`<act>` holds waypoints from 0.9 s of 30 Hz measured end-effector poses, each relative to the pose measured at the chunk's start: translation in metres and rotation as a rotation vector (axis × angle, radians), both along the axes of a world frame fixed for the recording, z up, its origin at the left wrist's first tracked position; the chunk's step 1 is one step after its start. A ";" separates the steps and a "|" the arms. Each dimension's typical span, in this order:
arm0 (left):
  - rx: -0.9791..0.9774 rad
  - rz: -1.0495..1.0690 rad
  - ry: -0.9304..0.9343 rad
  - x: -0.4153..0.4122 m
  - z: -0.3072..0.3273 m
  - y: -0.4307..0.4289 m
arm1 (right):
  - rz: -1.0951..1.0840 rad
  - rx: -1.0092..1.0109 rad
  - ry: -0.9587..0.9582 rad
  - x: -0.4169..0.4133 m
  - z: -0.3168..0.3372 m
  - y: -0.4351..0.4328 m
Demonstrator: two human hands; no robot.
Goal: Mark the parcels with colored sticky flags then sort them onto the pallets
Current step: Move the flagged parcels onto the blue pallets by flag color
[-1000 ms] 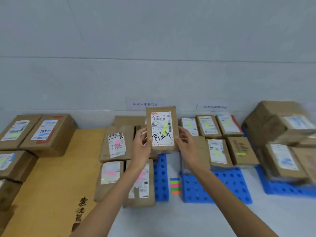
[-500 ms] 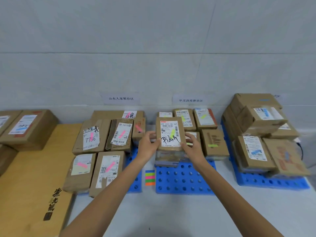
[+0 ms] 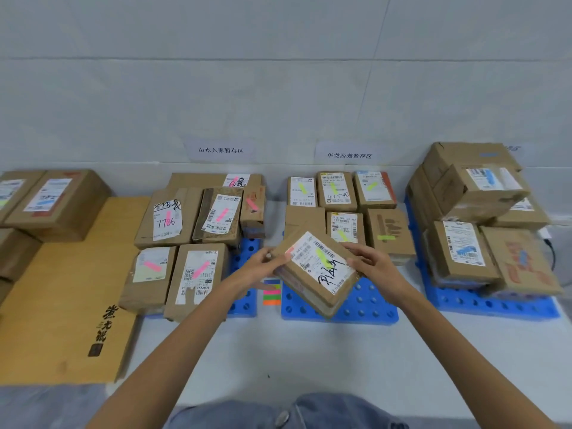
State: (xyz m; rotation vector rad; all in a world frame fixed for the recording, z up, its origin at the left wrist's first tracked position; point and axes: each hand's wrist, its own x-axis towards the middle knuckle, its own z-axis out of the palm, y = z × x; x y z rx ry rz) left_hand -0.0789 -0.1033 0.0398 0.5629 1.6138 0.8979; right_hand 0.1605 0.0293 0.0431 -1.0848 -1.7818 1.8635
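Two bare hands on one brown cardboard parcel (image 3: 315, 274) with a white label and a yellow-green flag (image 3: 322, 258): left hand (image 3: 258, 269) pinching its left corner, right hand (image 3: 376, 267) curled over its far right edge. Held skewed above the front of the middle blue plastic pallet (image 3: 368, 308), near corner close over the front edge. Bare pallet to its right, other flagged parcels (image 3: 336, 190) packed behind, open white bench (image 3: 309, 354) in front. Half a second back held square and farther in; now diagonal, lower, nearer.
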 end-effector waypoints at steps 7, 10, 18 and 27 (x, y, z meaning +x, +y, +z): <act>-0.131 0.100 -0.309 0.018 -0.043 -0.041 | -0.217 0.049 -0.099 -0.002 -0.029 -0.026; -0.192 0.037 -0.277 0.034 -0.057 -0.052 | -0.275 0.083 -0.172 0.001 -0.051 -0.038; -0.238 0.316 -0.306 0.044 -0.080 -0.055 | -0.295 -0.164 -0.411 0.012 -0.078 -0.039; -0.217 0.361 -0.287 0.058 -0.078 -0.039 | -0.223 -0.123 -0.295 0.020 -0.088 -0.040</act>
